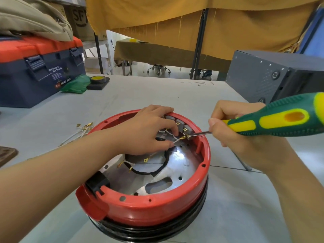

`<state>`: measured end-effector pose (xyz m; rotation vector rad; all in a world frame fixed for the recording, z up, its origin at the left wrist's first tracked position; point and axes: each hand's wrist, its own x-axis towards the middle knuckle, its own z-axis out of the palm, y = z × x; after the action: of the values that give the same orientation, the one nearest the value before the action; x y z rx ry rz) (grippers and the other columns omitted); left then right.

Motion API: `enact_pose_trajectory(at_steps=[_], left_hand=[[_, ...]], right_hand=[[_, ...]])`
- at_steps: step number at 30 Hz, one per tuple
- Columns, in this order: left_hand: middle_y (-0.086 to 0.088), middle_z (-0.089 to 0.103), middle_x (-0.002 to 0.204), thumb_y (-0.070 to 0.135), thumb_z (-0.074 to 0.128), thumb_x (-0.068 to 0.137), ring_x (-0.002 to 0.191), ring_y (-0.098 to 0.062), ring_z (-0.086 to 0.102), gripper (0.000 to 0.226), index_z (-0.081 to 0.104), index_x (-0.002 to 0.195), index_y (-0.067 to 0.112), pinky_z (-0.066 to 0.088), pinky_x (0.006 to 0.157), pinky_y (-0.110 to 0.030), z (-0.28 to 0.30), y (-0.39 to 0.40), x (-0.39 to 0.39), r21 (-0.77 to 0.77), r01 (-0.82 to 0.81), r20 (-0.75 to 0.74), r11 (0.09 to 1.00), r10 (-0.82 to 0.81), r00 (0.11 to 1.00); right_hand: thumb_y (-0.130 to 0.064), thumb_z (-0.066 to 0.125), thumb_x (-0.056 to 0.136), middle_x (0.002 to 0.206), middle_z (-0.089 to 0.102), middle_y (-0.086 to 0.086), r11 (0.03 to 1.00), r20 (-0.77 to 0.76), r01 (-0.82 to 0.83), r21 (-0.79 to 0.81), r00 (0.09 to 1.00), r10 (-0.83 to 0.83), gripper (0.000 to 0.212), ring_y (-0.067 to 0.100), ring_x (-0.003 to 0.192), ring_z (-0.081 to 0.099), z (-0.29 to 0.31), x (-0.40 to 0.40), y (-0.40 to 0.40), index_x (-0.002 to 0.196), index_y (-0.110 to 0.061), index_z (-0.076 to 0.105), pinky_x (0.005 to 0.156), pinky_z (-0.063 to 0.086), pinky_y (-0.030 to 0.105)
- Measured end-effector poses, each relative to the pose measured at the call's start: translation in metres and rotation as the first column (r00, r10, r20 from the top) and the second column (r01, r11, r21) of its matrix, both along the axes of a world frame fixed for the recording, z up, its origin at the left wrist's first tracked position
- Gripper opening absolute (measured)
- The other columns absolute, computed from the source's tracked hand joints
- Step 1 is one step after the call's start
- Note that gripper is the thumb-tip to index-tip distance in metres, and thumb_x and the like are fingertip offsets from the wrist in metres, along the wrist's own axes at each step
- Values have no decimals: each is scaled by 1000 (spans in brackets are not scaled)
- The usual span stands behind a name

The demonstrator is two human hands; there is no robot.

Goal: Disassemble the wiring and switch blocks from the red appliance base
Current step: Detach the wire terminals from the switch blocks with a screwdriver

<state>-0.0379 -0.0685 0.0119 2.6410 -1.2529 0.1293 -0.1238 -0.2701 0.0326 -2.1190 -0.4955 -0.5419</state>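
We see the red appliance base (pixel 154 207) sitting upside down near the front edge of the grey counter (pixel 157 92), its open side up, with a black ring under the red rim. Inside it lies a shiny metal plate (pixel 177 165) with holes, a black cable (pixel 157 170) curving across it, and thin white wires (pixel 168 133) ending in brass terminals. Along the far inner wall of the base sit grey switch blocks (pixel 180 123), side by side.

Our left hand (pixel 147 130) reaches into the base from the left; its fingers (pixel 168 145) are curled, and thumb and forefinger pinch a white wire just beside a brass terminal (pixel 183 137). Our right hand (pixel 233 130) is curled around a screwdriver (pixel 280 120) with a green and yellow handle, and its metal tip touches that same terminal near the switch blocks.

Left of the base, on the counter, lies a loose bundle of white wires with brass ends (pixel 82 128). At the far left edge stands a navy toolbox (pixel 35 74) with an orange lid; its label reads "WING BOX", with smaller lines too blurred to be sure of. A beige bag (pixel 35 16) rests on top of it. Beside the toolbox lie a green plastic bag (pixel 77 85) and a roll of tape (pixel 99 79) with a yellow middle on a black pad. Behind, a cardboard box (pixel 80 18) shows the letters "SF". At the far right corner stands a dark grey metal case (pixel 263 76).
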Motion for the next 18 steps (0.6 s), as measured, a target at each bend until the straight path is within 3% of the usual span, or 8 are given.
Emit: enact_pose_trajectory(at_steps=[4,12,18], left_hand=[[2,21,154,47,56,86,141,-16,14,26,58,111,42,16,116,-37,0,-1,0,8,-10,7,1000,10,1000],[1,20,154,47,55,86,141,-18,13,26,59,112,44,16,116,-39,-1,-2,1,19,-5,7,1000,5,1000],[2,20,154,47,55,86,141,-17,14,26,59,111,44,16,116,-38,-1,-2,1,17,-7,14,1000,7,1000]], right_hand=[[-17,55,83,54,46,17,998,29,62,-12,998,-62,33,14,44,41,-2,0,0,56,-3,44,45,35,21],[-14,49,78,47,44,16,987,26,72,143,997,-76,29,7,39,38,-8,10,-4,59,7,44,44,31,10],[-13,48,78,44,39,13,979,46,74,192,995,-84,29,7,39,35,-10,11,-2,59,8,44,43,31,13]])
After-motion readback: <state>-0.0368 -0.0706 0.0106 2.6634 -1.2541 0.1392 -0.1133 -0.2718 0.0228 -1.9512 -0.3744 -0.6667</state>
